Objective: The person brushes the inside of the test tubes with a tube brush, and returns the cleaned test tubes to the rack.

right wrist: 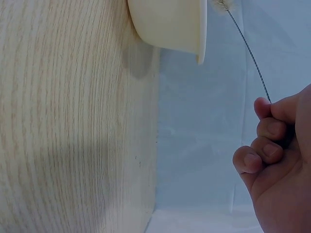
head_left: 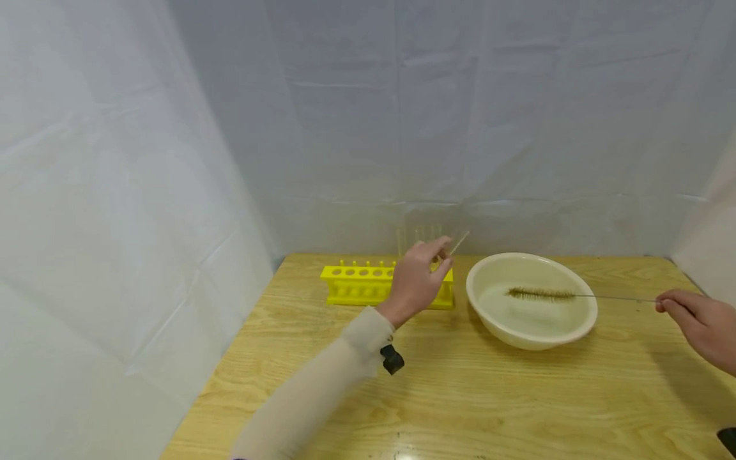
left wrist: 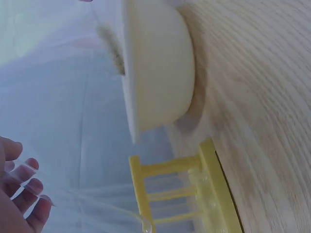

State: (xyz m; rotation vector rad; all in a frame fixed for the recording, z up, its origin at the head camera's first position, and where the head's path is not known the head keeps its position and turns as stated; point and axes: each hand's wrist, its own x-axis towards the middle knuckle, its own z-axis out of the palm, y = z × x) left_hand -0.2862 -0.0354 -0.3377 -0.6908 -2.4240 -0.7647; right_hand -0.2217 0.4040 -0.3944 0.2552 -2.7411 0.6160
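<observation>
My left hand (head_left: 415, 278) is over the right end of a yellow test tube rack (head_left: 358, 274), pinching a clear glass test tube (head_left: 459, 242) that tilts up to the right. In the left wrist view the tube is faint between the fingers (left wrist: 34, 186). Several clear tubes stand upright in the rack behind the hand, partly hidden by it. Off to the right, my right hand (head_left: 703, 324) grips the thin twisted wire of a test tube brush (head_left: 540, 294). Its bristled head is over a cream bowl (head_left: 478, 308), and the brush lies nearly level.
The bowl holds what looks like water and stands to the right of the rack on a wood-grain table (head_left: 460, 396). White sheeting (head_left: 368, 128) hangs behind the table and along its left side. A small black device (head_left: 392, 360) is strapped at the left wrist.
</observation>
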